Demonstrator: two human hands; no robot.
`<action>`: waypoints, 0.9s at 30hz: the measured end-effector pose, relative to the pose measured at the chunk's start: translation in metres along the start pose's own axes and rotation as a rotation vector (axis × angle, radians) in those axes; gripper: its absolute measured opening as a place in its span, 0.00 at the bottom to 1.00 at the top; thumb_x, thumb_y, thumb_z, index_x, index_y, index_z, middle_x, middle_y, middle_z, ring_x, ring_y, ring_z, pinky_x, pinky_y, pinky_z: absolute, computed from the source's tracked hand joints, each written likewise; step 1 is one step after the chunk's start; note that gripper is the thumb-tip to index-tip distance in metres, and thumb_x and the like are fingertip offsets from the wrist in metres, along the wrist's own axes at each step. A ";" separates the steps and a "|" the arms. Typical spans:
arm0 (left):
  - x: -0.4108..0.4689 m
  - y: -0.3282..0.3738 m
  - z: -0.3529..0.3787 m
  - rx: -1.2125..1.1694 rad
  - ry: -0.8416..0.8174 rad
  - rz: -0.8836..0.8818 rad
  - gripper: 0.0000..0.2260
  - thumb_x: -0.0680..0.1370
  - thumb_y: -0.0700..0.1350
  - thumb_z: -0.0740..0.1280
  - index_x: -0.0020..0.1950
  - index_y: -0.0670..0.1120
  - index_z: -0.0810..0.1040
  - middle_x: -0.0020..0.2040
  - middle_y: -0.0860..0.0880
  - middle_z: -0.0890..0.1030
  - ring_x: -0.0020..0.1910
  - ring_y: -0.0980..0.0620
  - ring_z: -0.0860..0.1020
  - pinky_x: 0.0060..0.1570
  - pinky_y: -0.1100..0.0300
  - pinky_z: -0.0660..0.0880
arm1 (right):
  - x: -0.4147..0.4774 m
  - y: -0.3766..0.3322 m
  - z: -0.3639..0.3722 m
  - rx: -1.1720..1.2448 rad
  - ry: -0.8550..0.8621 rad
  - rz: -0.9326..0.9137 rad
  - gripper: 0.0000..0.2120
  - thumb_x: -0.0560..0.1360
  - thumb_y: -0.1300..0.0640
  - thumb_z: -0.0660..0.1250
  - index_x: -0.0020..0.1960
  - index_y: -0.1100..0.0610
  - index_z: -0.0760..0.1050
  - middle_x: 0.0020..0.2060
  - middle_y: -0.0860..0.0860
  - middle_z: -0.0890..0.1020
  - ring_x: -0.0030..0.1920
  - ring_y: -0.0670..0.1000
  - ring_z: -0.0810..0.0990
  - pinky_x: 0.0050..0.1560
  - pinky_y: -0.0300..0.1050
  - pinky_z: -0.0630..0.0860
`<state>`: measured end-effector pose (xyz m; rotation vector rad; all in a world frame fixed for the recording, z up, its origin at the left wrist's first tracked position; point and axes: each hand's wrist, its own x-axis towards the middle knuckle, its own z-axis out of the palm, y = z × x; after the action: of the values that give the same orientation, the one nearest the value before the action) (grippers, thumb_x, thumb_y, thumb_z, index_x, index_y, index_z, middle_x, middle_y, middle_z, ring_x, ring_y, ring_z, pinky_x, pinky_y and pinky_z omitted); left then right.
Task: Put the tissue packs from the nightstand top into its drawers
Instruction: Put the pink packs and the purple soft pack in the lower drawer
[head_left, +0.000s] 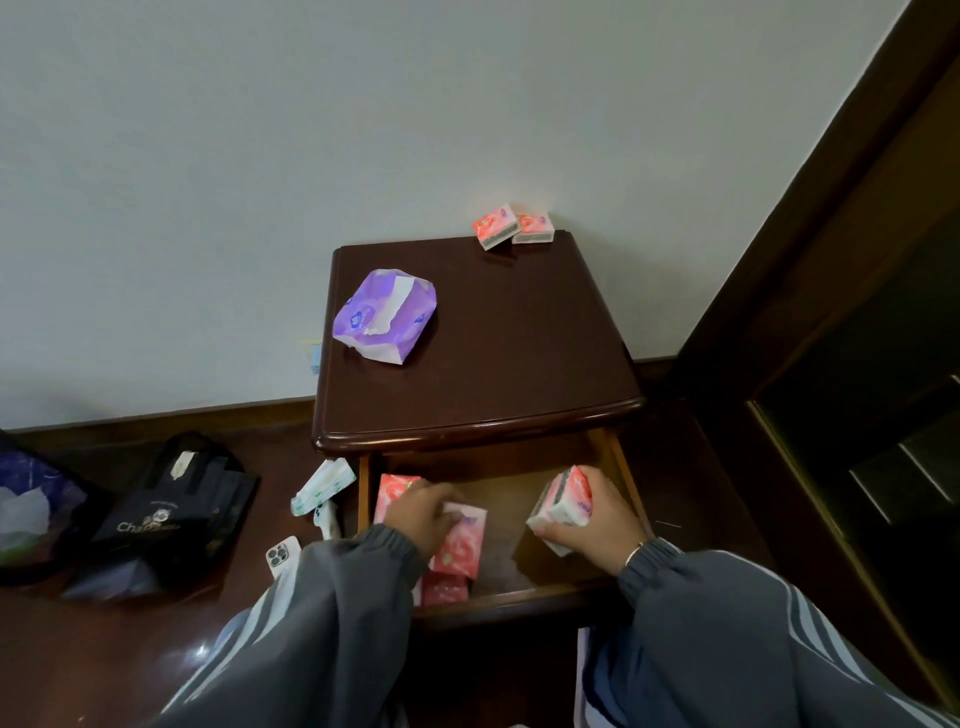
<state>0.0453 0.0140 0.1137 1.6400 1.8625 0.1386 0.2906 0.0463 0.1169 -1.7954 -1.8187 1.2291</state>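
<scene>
While the drawer (514, 597) of the nightstand (467, 434) stands pulled out toward the person, three packs lie on the worktop (519, 338). A purple tissue pack (384, 322) sits near the left edge with its torn opening upward. A tilted red pack (493, 226) and a flat red pack (533, 227) sit side by side, touching, at the far right corner by the wall.

On the floor left of the nightstand lie a white-and-green pack (322, 486), a phone (283, 553) with its camera side up, and a black shopping bag (171, 514). A dark wooden frame (831, 249) runs along the right side. The overhanging worktop edge hides the rear of the drawer.

Inside the drawer, a rear pink pack (395, 491) lies against the left wall and a front pink pack (444, 590) sits in the front left corner.

The left hand (421, 512) reaches into the left half, palm down, fingers curled over the upper edge of a leaning pink pack (465, 548). The right hand (597, 519) is in the right half, fingers and thumb clamped round a red-and-white pack (563, 501) held tilted on edge. Whether this pack touches the drawer floor cannot be told. Both sleeves are grey with pale stripes.
</scene>
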 end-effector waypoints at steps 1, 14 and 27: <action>-0.004 -0.006 -0.004 0.010 -0.018 -0.010 0.11 0.79 0.49 0.64 0.60 0.50 0.77 0.61 0.47 0.74 0.57 0.50 0.74 0.61 0.56 0.72 | 0.000 -0.002 0.004 0.031 -0.008 0.001 0.46 0.52 0.35 0.76 0.65 0.46 0.62 0.57 0.46 0.71 0.53 0.46 0.73 0.49 0.37 0.71; -0.028 -0.043 0.032 0.543 0.133 -0.109 0.33 0.77 0.67 0.48 0.77 0.57 0.40 0.79 0.47 0.51 0.77 0.46 0.53 0.71 0.40 0.53 | 0.037 -0.027 0.046 -0.452 -0.112 -0.190 0.46 0.57 0.33 0.72 0.68 0.46 0.57 0.58 0.49 0.69 0.57 0.54 0.73 0.56 0.46 0.72; -0.026 -0.054 0.030 0.312 0.278 -0.096 0.26 0.79 0.58 0.52 0.76 0.52 0.59 0.78 0.49 0.55 0.77 0.49 0.52 0.74 0.47 0.50 | 0.074 -0.039 0.091 -0.419 -0.326 -0.017 0.54 0.61 0.39 0.75 0.76 0.46 0.45 0.71 0.55 0.57 0.71 0.60 0.59 0.70 0.54 0.63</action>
<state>0.0148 -0.0317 0.0746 1.8062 2.2626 0.0369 0.1857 0.0881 0.0667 -1.8596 -2.4200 1.2661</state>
